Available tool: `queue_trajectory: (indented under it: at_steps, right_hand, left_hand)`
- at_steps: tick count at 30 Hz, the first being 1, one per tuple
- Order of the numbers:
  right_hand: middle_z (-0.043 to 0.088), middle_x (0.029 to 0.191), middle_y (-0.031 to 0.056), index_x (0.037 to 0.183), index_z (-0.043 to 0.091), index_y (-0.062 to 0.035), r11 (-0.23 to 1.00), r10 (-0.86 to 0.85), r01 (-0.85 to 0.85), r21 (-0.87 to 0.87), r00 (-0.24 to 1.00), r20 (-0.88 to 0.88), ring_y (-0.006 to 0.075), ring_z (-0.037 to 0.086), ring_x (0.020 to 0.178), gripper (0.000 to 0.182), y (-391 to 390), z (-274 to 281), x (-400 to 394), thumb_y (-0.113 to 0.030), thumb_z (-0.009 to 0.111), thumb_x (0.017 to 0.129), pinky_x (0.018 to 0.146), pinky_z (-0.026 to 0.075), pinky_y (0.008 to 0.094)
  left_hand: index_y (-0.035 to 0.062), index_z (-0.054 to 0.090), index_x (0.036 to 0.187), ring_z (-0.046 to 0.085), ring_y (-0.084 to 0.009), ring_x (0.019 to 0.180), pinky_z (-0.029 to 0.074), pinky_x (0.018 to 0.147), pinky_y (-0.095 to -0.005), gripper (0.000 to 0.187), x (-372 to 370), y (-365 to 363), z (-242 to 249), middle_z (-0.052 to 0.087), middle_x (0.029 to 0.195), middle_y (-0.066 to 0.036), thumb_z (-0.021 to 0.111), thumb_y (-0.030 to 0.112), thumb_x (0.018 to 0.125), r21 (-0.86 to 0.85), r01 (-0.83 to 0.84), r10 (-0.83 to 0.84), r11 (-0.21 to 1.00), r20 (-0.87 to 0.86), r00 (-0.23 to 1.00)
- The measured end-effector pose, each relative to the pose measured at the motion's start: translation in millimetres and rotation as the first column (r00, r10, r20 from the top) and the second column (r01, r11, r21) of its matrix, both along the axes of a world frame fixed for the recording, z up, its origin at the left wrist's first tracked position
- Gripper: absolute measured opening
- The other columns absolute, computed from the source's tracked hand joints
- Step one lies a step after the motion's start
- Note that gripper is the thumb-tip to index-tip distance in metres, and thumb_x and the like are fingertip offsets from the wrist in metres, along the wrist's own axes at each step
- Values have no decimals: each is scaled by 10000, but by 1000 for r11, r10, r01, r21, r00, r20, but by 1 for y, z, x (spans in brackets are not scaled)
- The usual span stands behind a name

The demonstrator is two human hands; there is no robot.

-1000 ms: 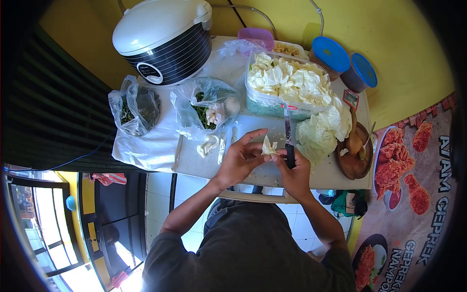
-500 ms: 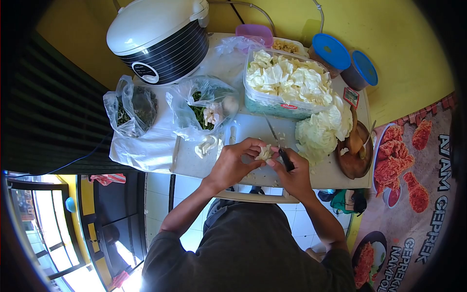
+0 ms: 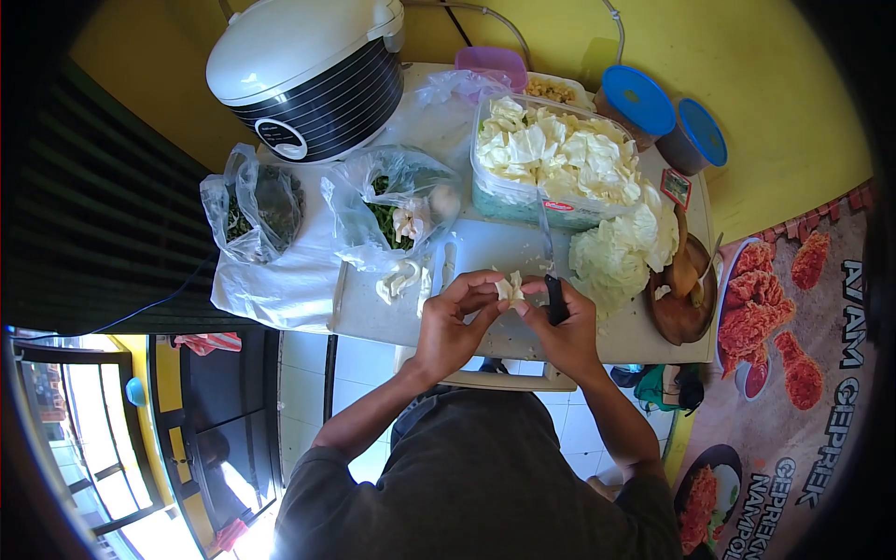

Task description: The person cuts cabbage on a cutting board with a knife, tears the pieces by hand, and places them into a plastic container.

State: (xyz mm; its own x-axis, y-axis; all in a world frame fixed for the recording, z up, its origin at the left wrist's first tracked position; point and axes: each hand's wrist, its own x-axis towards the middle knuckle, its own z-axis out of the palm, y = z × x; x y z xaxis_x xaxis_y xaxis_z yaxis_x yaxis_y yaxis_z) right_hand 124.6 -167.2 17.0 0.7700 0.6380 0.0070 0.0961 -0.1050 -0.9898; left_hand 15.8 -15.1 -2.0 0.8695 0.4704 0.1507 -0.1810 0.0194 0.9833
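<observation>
Both of my hands meet over the near side of the white cutting board (image 3: 373,313). My left hand (image 3: 453,327) pinches a small, pale piece of cabbage (image 3: 510,287) between thumb and fingers. On its other side, the thumb and fingertips of my right hand (image 3: 565,329) touch the same piece. That hand also grips a knife (image 3: 557,301) by its black handle, blade pointing away from me. Just right of the blade lies part of a cabbage head (image 3: 607,252) with loose leaves. Beyond my hands stands a clear plastic tub (image 3: 518,207) heaped with torn cabbage.
A rice cooker (image 3: 308,84) stands at the back left. Plastic bags of greens (image 3: 257,210) lie before it. To the right are a stone mortar (image 3: 686,313) with a pestle and two blue-lidded containers (image 3: 639,98). Pale scraps (image 3: 399,280) lie left of my hands.
The knife has swung more upright in my right hand. The cabbage piece has turned and looks more opened out between my fingers. My hands stay in nearly the same place.
</observation>
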Motion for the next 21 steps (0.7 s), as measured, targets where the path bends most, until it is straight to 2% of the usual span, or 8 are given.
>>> queue_trajectory:
  at_steps: [4,7,10,13,16,19,21]
  right_hand:
    - [611,799,-64,1043,650,-66,1000,13,-13,17,1000,-6,-11,405,587,231,0,-4,0,-120,824,902,536,320,215]
    - [649,874,-29,1053,626,-66,999,19,-19,29,1000,9,6,491,661,271,1,-4,2,-103,839,889,588,376,213]
    - [675,936,16,1092,612,-49,997,40,-42,65,999,29,39,589,764,314,2,-2,4,-64,842,879,666,457,218]
    - [691,961,46,1125,592,-32,993,57,-59,106,998,23,59,636,824,342,2,0,4,-18,831,880,712,509,224]
    - [695,966,47,1123,595,-34,994,71,-72,86,997,22,68,643,833,320,2,1,8,-17,817,893,728,521,235]
    - [711,979,66,1115,601,-25,993,120,-120,-1,987,107,98,678,873,297,2,4,11,-18,806,901,764,543,261]
    - [722,987,85,1100,609,-12,985,166,-153,-79,967,192,124,702,907,275,3,6,14,-21,801,904,790,556,283]
  left_hand:
    - [25,486,1439,723,-186,1069,596,924,-319,498,2,-5,1,745,1120,-128,660,-73,983,32,-41,41,999,3,999]
    - [20,434,1479,712,-174,1047,578,908,-317,541,1,-5,7,730,1126,-125,656,-62,992,-106,-26,22,994,-39,999]
    - [31,411,1500,696,-156,1019,551,896,-309,568,3,-2,2,709,1129,-113,664,-40,997,-11,-30,30,999,20,999]
    - [36,401,1511,691,-146,1013,527,922,-303,579,3,-2,8,679,1113,-93,661,-39,999,-145,-33,40,989,48,998]
    - [48,406,1518,697,-133,980,537,863,-275,617,3,1,10,653,1075,-72,691,-31,976,-212,-29,39,977,43,998]
    - [36,552,1413,725,-146,913,572,775,-270,525,0,9,28,641,1062,-92,745,-17,928,-34,-18,14,999,-109,994]
    - [28,647,1284,738,-164,864,590,720,-279,414,-2,20,20,637,1082,-117,776,-14,892,230,32,1,973,-143,990]
